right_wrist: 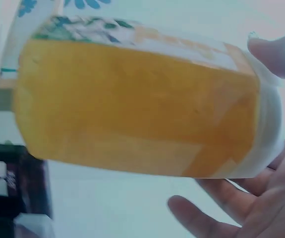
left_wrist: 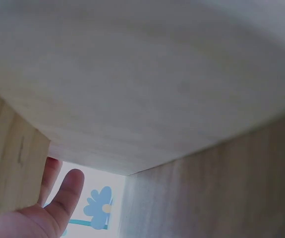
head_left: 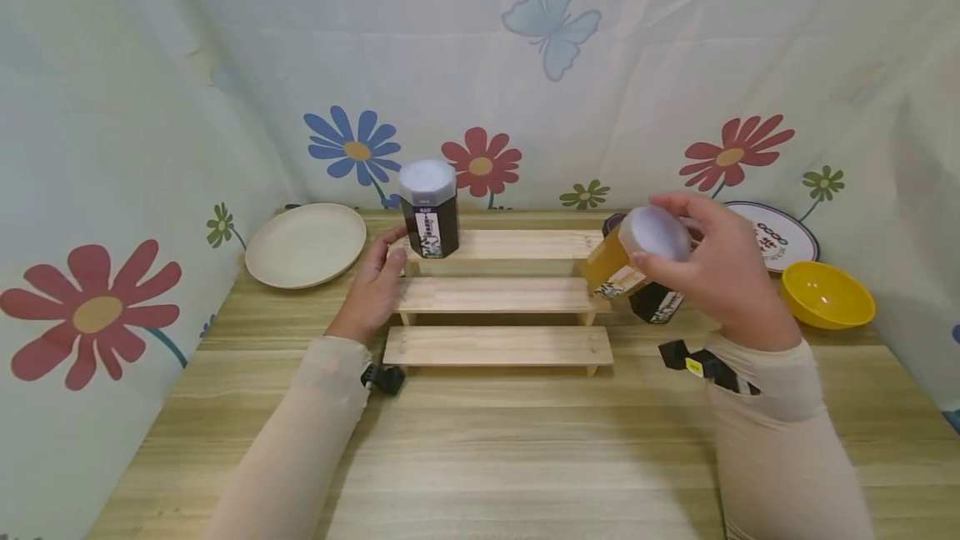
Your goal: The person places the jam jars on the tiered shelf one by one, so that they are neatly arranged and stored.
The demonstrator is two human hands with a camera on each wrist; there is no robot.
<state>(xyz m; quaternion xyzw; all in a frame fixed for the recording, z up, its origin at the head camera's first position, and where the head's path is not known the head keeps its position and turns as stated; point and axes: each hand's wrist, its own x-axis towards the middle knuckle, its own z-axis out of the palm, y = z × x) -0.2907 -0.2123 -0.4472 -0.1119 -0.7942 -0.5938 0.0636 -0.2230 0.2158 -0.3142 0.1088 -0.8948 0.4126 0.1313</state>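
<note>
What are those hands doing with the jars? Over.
Right hand holding amber jar, tilted, aloft. Left hand at left end of top step. Dark jar standing on that end.

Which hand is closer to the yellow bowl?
Right. The right hand, gripping the amber jar, is just left of the yellow bowl; the left hand is much farther away, by the left end of the wooden rack.

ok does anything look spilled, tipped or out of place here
Only the amber jar looks askew, tilted in the right hand, its white lid seemingly on. The dark jar on the top shelf stands upright, and I see no spill.
</note>
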